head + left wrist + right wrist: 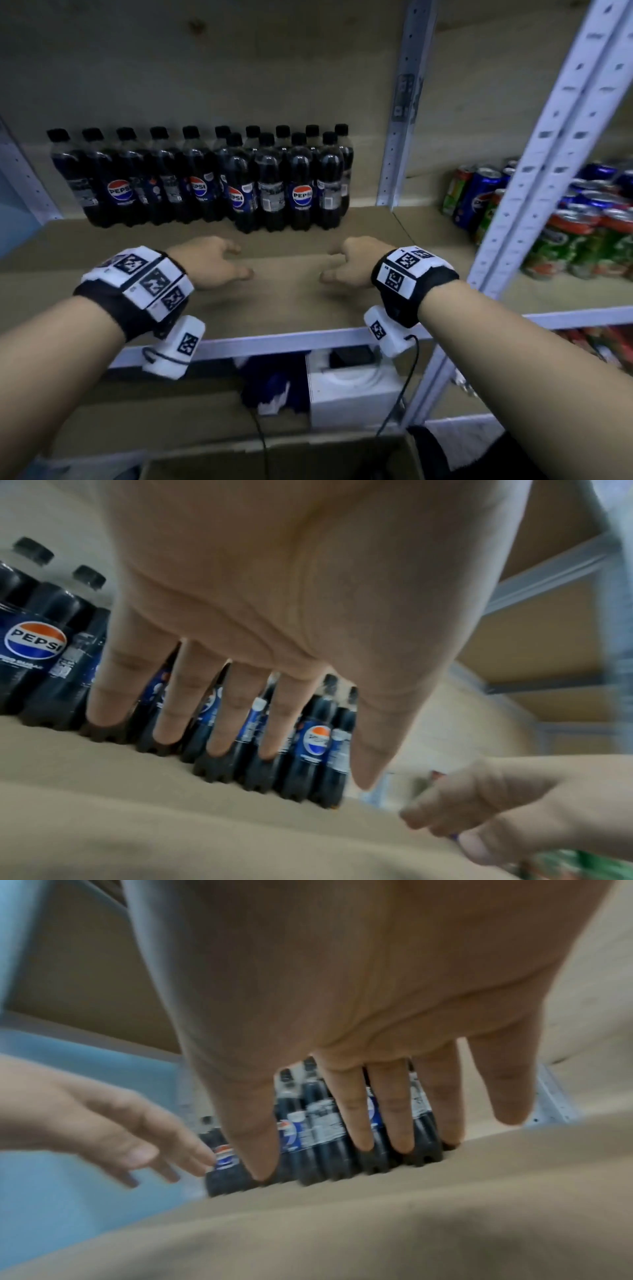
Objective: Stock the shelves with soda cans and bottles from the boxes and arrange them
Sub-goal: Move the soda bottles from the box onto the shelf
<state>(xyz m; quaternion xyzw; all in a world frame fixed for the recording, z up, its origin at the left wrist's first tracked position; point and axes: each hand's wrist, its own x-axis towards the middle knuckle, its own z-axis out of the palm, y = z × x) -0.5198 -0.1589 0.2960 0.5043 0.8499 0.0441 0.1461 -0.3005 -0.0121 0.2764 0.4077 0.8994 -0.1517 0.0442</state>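
Brown board forms the shelf (342,240), framed by pale metal posts (400,113). At its back stand the bottles (212,181), dark cola with black caps and blue Pepsi labels, all upright. They make one long row against the rear wall, and a shorter second row stands just in front of that row's right part. In the left wrist view the bottles (315,750) show between the spread fingers (113,688), and in the right wrist view the bottles (322,1134) stand on the board beyond the fingers (359,1118).

The left hand (214,262) hovers over the bare front part of the shelf, palm down, fingers straight and slightly apart, gripping nothing. The right hand (352,262) is level with it, apart from it, and also empty, its fingers loose and gently bent. Both hands are short of the bottles and touch none. Each wrist wears a black band with white marker tiles.

To the right, past the post, cans (582,236) crowd the neighbouring shelf, green and red ones in front, blue ones behind. Below the shelf edge lie a white box (349,394) and something dark blue. The top edge of a brown carton (274,459) shows at the bottom of the head view.
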